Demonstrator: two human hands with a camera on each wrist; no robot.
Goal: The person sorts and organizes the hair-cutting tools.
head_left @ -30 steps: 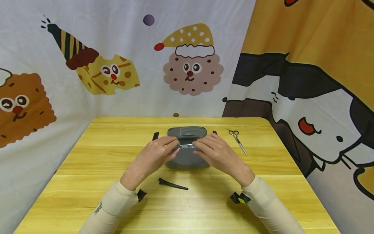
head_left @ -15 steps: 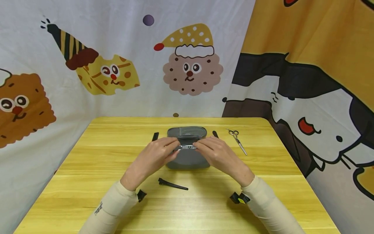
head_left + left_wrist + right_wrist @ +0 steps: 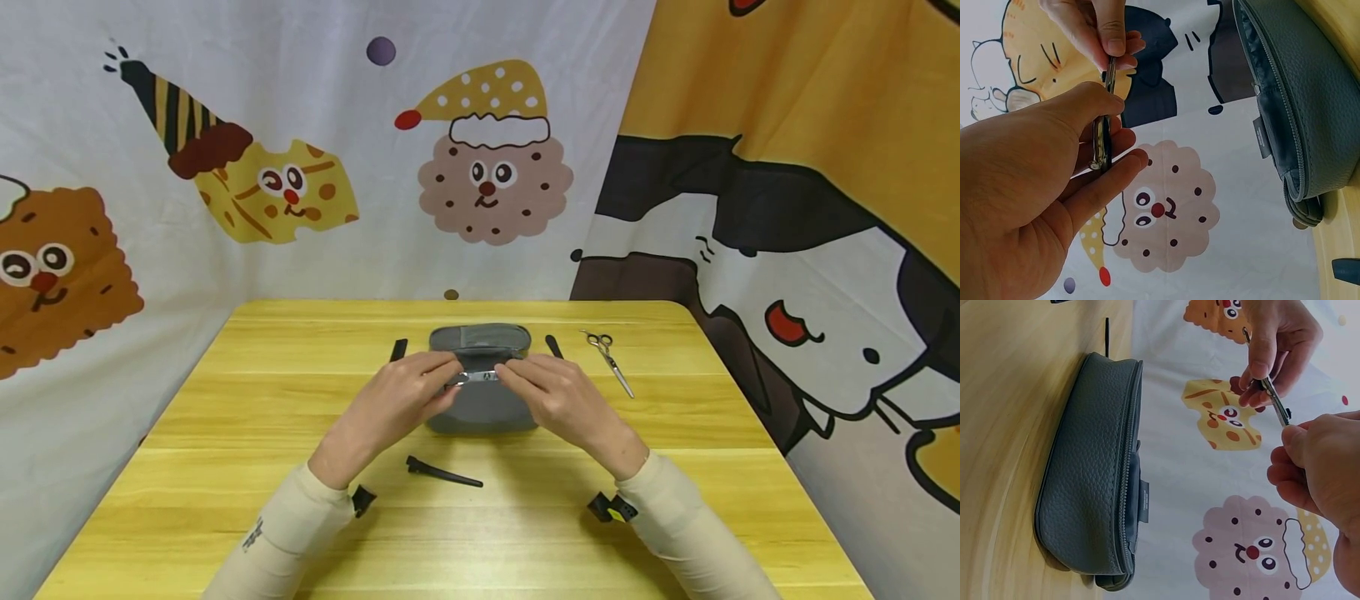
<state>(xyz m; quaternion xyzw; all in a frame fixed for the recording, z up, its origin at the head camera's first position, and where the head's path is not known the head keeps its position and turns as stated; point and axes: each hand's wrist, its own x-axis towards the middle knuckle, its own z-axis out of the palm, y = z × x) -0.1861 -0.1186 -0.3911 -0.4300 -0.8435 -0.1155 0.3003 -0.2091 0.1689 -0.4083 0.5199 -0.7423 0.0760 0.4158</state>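
Silver scissors (image 3: 480,377) are held level between both hands, over the grey zip pouch (image 3: 483,410). My left hand (image 3: 401,393) grips them at the handle end; a thin curved end sticks out past it in the right wrist view. With thumb and fingertips, my right hand (image 3: 567,396) pinches the other end, near which a small pivot screw shows. The left wrist view has the scissors (image 3: 1102,140) edge-on, lying across the left fingers under the thumb. The pouch stands unzipped, its lid folded back, and its inside is mostly hidden by the hands.
A black hair clip (image 3: 445,473) lies in front of the pouch. Another pair of scissors (image 3: 611,364) lies at the back right. Slim black items show beside the pouch, one at left (image 3: 398,350) and one at right (image 3: 553,346), both partly hidden by hands.
My right hand has shifted slightly, its thumb drawn up closer to its fingers, and more of the slim black item behind it shows. The left hand and the pouch look unmoved.
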